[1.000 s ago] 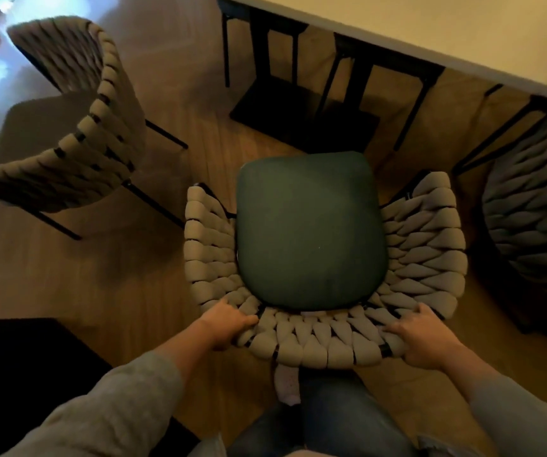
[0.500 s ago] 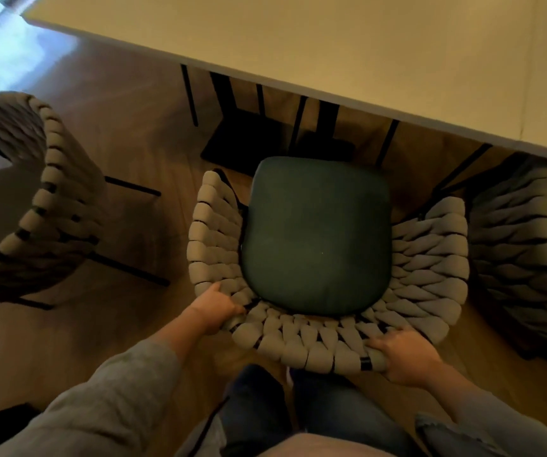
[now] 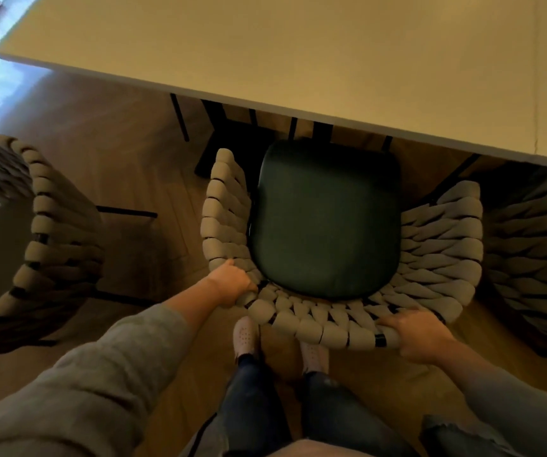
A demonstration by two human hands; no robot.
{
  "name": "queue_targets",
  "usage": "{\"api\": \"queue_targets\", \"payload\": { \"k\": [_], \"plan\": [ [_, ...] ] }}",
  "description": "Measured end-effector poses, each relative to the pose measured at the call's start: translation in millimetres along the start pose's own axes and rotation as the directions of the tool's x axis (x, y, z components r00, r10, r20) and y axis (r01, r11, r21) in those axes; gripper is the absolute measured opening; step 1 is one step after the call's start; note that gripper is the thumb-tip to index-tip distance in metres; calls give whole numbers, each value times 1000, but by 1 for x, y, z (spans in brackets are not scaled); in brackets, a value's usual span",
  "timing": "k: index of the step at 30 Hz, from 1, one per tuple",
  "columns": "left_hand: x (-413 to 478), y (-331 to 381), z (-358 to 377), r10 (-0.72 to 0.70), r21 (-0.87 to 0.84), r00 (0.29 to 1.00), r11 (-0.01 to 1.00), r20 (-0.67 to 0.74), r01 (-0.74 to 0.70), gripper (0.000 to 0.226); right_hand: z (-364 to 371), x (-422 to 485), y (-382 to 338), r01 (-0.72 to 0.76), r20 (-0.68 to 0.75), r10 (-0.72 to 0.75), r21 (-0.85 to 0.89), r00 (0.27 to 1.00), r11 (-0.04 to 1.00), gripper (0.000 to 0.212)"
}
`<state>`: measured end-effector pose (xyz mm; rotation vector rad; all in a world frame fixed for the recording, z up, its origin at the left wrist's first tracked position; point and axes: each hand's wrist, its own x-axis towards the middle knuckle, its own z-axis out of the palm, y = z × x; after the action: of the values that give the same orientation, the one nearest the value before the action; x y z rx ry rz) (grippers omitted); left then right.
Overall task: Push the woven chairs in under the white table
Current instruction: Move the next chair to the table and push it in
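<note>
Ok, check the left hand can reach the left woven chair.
Probably, once it lets go: the left hand grips the middle chair's backrest, and only bare floor separates it from the left woven chair.

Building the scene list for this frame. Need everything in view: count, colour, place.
white table: 1, white top, across the upper frame
middle woven chair: 1, beige weave, centre, seat front at the table's edge
seat cushion: 1, dark green, on the middle woven chair
left woven chair: 1, beige weave, far left, clear of the table
right woven chair: 1, beige weave, far right, front hidden by the table top
black legs: several, black, under the table
wooden floor: 1, brown, under everything
shoes: 2, pale, behind the middle chair
sleeves: 2, grey, bottom corners
left hand: 1, grips the chair's back rim, left side
right hand: 1, grips the back rim, right side
</note>
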<state>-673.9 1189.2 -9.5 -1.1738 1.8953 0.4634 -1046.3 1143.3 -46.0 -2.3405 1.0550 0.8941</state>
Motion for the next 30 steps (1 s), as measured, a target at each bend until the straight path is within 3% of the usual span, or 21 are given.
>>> {"api": "queue_targets", "payload": {
  "k": [11,16,23,30],
  "plan": [
    [42,-98,-29,-12,162,999,987,36,6,58,-52,59,-31,-127,3,127,-9,992,992,47],
    [59,-129,-23,-18,195,997,980,-78,33,56,-73,73,-30,-109,-30,110,31,993,994,45],
    [57,-95,-20,-229,95,967,966,-113,240,52,-83,79,-24,-45,17,44,46,999,998,44],
    [48,-82,3,-255,69,963,963,-87,261,49,-74,77,-41,-25,26,25,22,999,999,40]
  ]
}}
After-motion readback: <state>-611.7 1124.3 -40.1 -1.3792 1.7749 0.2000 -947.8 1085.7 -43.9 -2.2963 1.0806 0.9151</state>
